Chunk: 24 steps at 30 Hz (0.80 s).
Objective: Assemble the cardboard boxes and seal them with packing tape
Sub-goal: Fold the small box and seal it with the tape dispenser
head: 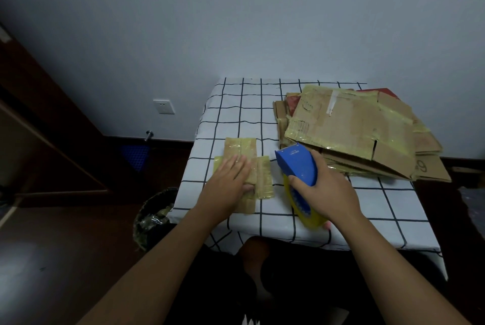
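Observation:
A small flattened cardboard box, covered in yellowish tape, lies on the checked tablecloth. My left hand presses flat on it with straight fingers. To its right my right hand grips a blue tape dispenser holding a yellow tape roll; the dispenser's nose points away from me, just right of the small box.
A pile of flattened, taped cardboard boxes fills the table's far right. A bin with tape scraps stands on the floor left of the table. The wall with a socket lies behind.

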Each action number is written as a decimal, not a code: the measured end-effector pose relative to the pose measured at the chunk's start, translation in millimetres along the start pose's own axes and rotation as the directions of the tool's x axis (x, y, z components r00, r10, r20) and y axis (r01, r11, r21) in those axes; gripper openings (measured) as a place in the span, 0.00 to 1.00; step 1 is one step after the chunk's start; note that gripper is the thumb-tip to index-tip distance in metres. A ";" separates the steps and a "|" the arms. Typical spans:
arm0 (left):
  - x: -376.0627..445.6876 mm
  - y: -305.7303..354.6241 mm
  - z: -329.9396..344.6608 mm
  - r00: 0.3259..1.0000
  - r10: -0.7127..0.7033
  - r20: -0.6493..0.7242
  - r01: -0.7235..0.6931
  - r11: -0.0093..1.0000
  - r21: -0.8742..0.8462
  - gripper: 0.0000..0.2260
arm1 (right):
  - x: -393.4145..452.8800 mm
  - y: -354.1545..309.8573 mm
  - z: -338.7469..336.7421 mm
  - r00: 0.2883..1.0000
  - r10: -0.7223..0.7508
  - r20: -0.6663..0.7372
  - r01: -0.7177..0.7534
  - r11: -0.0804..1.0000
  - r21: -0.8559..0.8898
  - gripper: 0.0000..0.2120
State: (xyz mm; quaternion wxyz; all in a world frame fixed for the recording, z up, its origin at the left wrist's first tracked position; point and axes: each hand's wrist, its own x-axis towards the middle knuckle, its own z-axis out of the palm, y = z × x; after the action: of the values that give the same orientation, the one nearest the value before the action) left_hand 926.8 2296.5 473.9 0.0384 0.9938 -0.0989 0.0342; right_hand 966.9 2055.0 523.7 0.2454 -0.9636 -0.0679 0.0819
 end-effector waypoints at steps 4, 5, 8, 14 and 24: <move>-2.4 0.3 -7.0 0.998 -0.037 0.056 0.038 0.999 -0.020 0.31 | -1.2 -1.1 2.1 1.000 0.006 -0.025 -0.006 1.000 0.010 0.35; -0.8 -0.2 -9.8 0.996 -0.037 0.079 0.038 0.999 -0.017 0.30 | -1.3 -0.9 2.2 1.000 0.004 -0.029 -0.004 1.000 0.012 0.35; -0.6 -5.7 -16.9 0.983 -0.009 0.185 0.017 0.999 -0.044 0.30 | -2.0 -0.7 1.4 1.000 0.000 -0.027 0.000 1.000 0.002 0.35; 1.4 -10.5 -23.7 0.984 -0.051 0.169 0.077 0.985 -0.153 0.27 | -1.7 0.7 1.4 1.000 -0.004 -0.028 0.004 1.000 -0.006 0.37; -8.7 -6.1 -7.1 0.986 0.037 -0.165 -0.065 0.984 -0.168 0.24 | -9.2 5.8 -27.2 0.992 -0.124 -0.004 0.123 0.984 0.127 0.36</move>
State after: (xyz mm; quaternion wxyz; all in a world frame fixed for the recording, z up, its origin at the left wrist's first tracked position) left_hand 919.1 2304.7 479.9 0.1316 0.9777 -0.1238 0.1066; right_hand 963.6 2035.8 545.6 0.3105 -0.9398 -0.1227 0.0725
